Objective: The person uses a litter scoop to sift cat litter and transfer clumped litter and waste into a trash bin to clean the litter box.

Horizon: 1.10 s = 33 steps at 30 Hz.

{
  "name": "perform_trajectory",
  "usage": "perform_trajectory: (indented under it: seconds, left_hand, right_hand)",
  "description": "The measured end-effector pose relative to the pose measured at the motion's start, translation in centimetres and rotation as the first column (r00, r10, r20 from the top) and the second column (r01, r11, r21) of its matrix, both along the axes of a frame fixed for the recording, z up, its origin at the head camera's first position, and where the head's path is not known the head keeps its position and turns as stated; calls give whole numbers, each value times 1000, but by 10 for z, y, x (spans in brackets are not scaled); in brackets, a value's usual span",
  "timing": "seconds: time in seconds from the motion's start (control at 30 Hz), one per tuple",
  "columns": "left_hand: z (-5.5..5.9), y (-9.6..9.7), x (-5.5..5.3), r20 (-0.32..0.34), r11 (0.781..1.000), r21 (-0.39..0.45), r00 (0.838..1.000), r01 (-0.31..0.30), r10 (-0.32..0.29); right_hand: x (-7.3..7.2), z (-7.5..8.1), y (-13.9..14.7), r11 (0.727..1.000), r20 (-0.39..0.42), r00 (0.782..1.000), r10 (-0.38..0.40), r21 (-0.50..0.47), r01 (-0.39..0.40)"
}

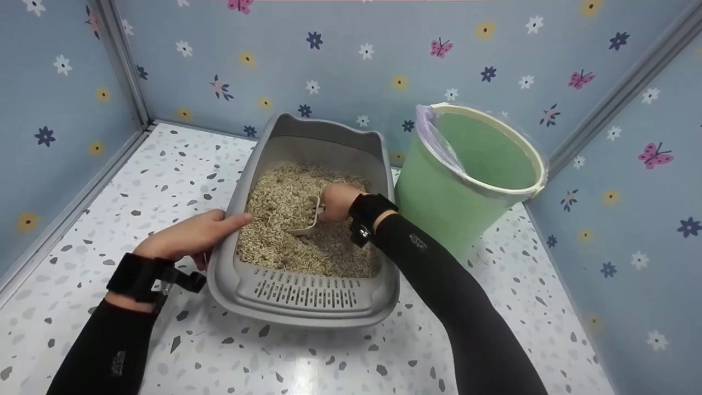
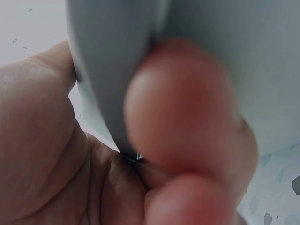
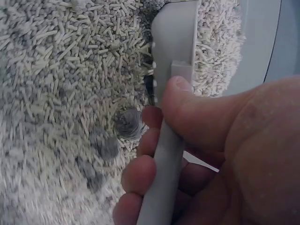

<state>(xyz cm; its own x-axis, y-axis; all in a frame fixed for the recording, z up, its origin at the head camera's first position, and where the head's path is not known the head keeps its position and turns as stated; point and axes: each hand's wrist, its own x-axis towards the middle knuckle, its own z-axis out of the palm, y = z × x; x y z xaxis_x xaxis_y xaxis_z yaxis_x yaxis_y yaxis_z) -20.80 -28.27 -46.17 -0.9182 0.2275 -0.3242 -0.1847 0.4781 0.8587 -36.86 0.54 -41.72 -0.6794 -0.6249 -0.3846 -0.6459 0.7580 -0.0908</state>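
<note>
While the thumb of the right hand (image 1: 339,202) lies along a pale scoop (image 3: 174,37), its fingers wrap round the handle from the other side, so the grip is closed on it. The scoop's head is down among the pellets of the litter (image 1: 279,192), in the middle of the tray; how deep it sits I cannot tell. A few dark clumps (image 3: 129,123) lie just beside the fingertips on the paler pellets.

The left hand (image 1: 189,236) is clamped on the left side of the grey litter tray (image 1: 307,318), its thumb over the rim and pointing inward. Its other fingers curl underneath from outside, blurred in the left wrist view.

Rows of slots (image 1: 307,291) pierce the tray's front ledge, and the back wall rises higher than the front. Both wrists carry a black strap with a small camera, above black sleeves (image 1: 433,269).

Just right of the tray, toward its back, stands a green bin (image 1: 439,208) with a cream rim and a lilac liner (image 1: 430,131) folded over its left edge; whether bin and tray touch I cannot tell. Under everything runs a white speckled floor (image 1: 307,367), enclosed by blue walls (image 1: 340,71) printed with flowers and butterflies.
</note>
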Motion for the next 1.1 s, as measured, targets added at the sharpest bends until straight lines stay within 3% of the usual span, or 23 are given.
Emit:
perform_trajectory:
  seconds: [0.37, 0.77, 1.1]
  left_hand:
    - [-1, -1, -1, 5, 1000, 1, 1000, 5, -5]
    - [0, 0, 0, -11, 999, -30, 1000, -10, 10]
    - [0, -1, 0, 4, 1000, -28, 1000, -10, 10]
  right_hand:
    - [-2, -20, -6, 989, 34, 999, -37, -139, 42]
    - [0, -26, -13, 967, 142, 988, -52, -239, 86]
    - [-1, -28, -12, 953, 159, 985, -59, -284, 103]
